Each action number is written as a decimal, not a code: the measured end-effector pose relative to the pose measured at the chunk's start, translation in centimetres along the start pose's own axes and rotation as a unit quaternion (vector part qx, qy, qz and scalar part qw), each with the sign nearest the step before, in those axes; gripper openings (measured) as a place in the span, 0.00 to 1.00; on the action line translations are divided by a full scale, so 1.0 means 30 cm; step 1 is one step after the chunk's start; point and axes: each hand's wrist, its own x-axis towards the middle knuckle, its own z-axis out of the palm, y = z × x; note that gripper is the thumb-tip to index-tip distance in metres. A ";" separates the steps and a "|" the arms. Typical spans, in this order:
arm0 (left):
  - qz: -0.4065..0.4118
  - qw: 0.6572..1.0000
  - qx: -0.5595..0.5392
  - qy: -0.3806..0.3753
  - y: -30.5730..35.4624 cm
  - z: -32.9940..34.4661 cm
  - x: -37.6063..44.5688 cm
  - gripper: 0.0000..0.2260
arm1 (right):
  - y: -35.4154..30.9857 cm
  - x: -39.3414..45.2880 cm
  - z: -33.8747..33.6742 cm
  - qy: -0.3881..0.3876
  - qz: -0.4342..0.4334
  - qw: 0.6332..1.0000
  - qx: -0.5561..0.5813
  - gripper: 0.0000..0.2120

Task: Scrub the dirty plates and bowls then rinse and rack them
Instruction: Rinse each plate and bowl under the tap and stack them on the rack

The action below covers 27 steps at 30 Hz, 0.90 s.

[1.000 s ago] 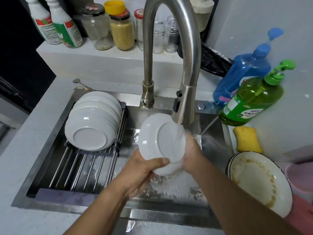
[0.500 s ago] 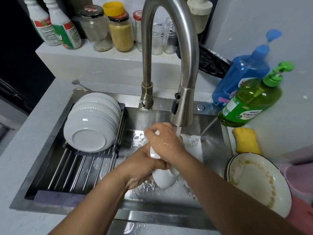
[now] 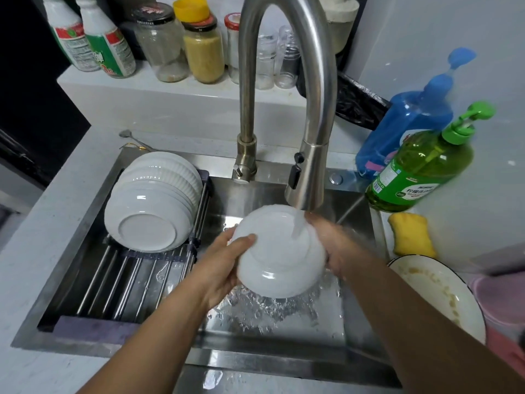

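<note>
I see a white bowl [image 3: 279,257] bottom-up under the faucet stream, white ribbed bowls [image 3: 153,203] stacked tilted on the sink rack [image 3: 119,282], dirty plate [image 3: 437,294] at right.

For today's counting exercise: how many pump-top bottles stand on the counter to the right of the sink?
2. The blue pump bottle stands at the back by the wall; the green pump bottle stands just in front of it, nearer the sink. None seem hidden.

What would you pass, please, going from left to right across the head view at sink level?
Stack of white bowls on the drying rack → left hand → white bowl under the running faucet → right hand → yellow sponge → dirty plate.
</note>
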 end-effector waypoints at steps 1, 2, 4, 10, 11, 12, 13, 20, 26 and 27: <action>0.028 0.995 0.078 0.056 -0.010 0.017 0.014 0.22 | 0.003 0.001 0.014 0.029 -0.001 1.000 0.000 0.30; 0.065 0.979 0.163 0.100 -0.016 0.038 0.027 0.22 | 0.003 -0.005 0.025 0.059 0.002 0.998 0.003 0.32; 0.111 0.929 0.328 0.132 -0.030 0.088 0.051 0.31 | 0.010 -0.018 0.049 0.101 -0.006 0.995 0.015 0.26; 0.125 0.833 0.509 0.179 -0.003 0.203 0.064 0.36 | 0.010 -0.063 0.094 0.113 -0.064 0.989 0.066 0.17; 0.124 0.831 0.512 0.178 0.008 0.213 0.071 0.35 | 0.004 -0.063 0.100 0.123 -0.055 0.988 0.070 0.17; 0.118 0.838 0.502 0.178 0.020 0.214 0.084 0.33 | -0.004 -0.070 0.103 0.132 -0.052 0.987 0.074 0.17; 0.108 0.849 0.486 0.176 0.035 0.210 0.097 0.33 | -0.002 -0.068 0.101 0.135 -0.056 0.986 0.080 0.16; -0.051 0.956 0.207 0.201 0.082 0.145 0.145 0.35 | 0.032 -0.048 0.110 0.158 -0.033 0.971 0.175 0.24; -0.112 0.974 -0.197 -0.009 0.035 0.092 0.060 0.24 | 0.078 0.003 0.090 0.126 0.039 0.950 0.284 0.26; -0.094 0.962 -0.254 -0.039 0.024 0.102 0.035 0.22 | 0.081 0.002 0.091 0.115 0.050 0.947 0.297 0.27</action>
